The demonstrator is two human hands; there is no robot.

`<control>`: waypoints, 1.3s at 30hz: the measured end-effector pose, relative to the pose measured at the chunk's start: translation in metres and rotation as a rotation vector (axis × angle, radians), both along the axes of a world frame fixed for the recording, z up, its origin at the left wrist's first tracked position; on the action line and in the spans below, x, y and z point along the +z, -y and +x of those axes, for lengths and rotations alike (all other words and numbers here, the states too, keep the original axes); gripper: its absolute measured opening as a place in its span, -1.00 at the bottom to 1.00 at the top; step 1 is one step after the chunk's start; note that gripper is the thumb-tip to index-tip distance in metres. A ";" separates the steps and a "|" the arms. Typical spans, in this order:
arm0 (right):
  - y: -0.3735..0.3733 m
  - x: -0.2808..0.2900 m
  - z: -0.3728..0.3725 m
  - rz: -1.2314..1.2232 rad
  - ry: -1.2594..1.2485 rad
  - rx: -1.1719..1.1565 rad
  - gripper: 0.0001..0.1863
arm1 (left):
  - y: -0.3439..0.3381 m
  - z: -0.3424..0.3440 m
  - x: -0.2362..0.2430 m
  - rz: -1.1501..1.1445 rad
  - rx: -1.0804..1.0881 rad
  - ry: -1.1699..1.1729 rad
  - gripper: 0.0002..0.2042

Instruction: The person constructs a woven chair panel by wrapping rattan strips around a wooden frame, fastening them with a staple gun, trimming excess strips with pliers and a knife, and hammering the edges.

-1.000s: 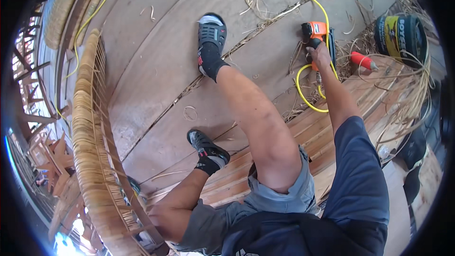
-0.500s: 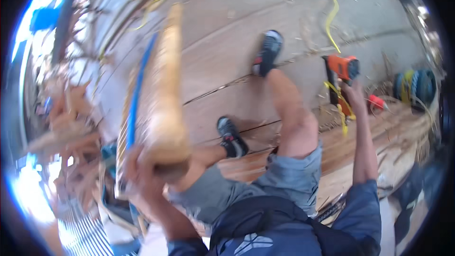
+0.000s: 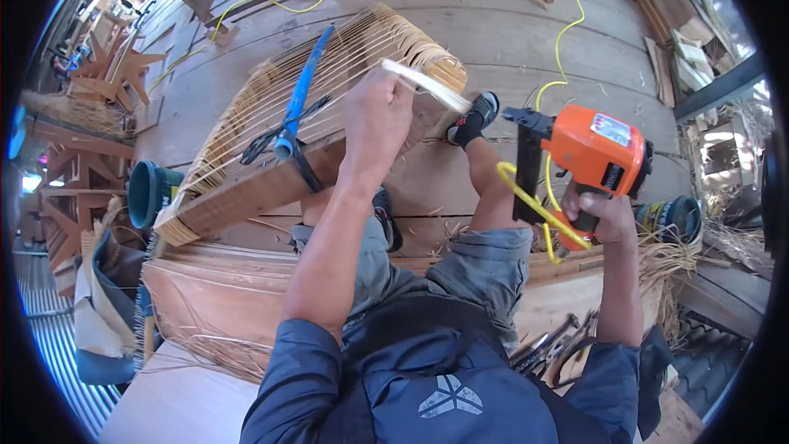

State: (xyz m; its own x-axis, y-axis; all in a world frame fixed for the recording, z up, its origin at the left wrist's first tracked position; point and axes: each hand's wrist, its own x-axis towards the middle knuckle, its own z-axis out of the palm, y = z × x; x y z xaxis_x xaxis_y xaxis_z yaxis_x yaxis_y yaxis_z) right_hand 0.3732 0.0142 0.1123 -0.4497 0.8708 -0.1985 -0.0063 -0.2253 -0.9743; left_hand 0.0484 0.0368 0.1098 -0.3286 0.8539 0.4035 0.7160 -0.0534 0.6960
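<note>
My left hand (image 3: 376,119) is closed with a pale flat strip (image 3: 429,87) pinched at its fingertips, above the near right corner of a wooden frame. That frame (image 3: 263,195) leans tilted in front of my knees, with cords stretched across it and cane wound along its sides. A blue tube (image 3: 306,86) lies over the cords, with a black strap round its near end. My right hand (image 3: 606,212) grips the handle of an orange and black nail gun (image 3: 593,152), raised right of the frame. A yellow air hose (image 3: 526,197) loops past the gun's front.
A dark green bucket (image 3: 146,193) stands at left, near wooden star-shaped pieces (image 3: 103,82). Hand tools (image 3: 546,345) lie beside my right hip. A dark round container (image 3: 674,218) and loose cane strands (image 3: 674,267) are at right. The hose continues over the plank floor (image 3: 493,29).
The frame has tipped down from on edge, showing its corded face. My left hand has left its edge, moved right and now holds the pale strip. The nail gun has come nearer.
</note>
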 end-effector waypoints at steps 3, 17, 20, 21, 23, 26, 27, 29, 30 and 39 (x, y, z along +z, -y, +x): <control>0.017 0.000 -0.016 0.013 0.112 -0.058 -0.66 | 0.000 0.004 0.004 0.059 0.006 -0.057 -0.79; -0.001 0.029 -0.046 0.829 0.572 0.202 -0.36 | -0.001 -0.003 0.002 0.008 0.007 0.067 -0.69; -0.004 0.035 -0.055 0.816 0.595 0.228 -0.31 | 0.000 -0.003 0.004 0.010 -0.007 0.077 -0.70; -0.005 0.037 -0.059 0.845 0.617 0.243 -0.31 | 0.001 -0.003 0.004 0.008 -0.006 0.082 -0.70; -0.007 0.039 -0.064 0.897 0.682 0.266 -0.29 | 0.002 -0.004 0.005 0.013 -0.022 0.077 -0.71; -0.005 0.046 -0.075 0.937 0.614 0.240 -0.29 | 0.001 -0.004 0.003 0.072 -0.031 0.053 -0.72; -0.006 0.048 -0.077 0.937 0.619 0.246 -0.29 | 0.001 -0.004 0.002 0.071 -0.028 0.060 -0.72; -0.010 0.051 -0.080 0.867 0.636 0.275 -0.31 | 0.000 -0.004 0.000 0.064 -0.026 0.037 -0.72; -0.011 0.050 -0.080 0.867 0.641 0.280 -0.31 | 0.000 -0.004 -0.001 0.064 -0.023 0.043 -0.72; -0.020 0.048 -0.083 0.822 0.619 0.296 -0.34 | -0.002 -0.005 -0.003 0.100 -0.036 0.060 -0.71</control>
State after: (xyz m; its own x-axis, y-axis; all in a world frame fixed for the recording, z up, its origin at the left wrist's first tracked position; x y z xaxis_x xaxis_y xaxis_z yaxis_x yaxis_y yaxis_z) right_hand 0.2902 0.0338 0.1598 -0.6872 0.7141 0.1334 0.4881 0.5899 -0.6432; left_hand 0.0429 0.0384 0.1069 -0.3240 0.8223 0.4677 0.6700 -0.1496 0.7272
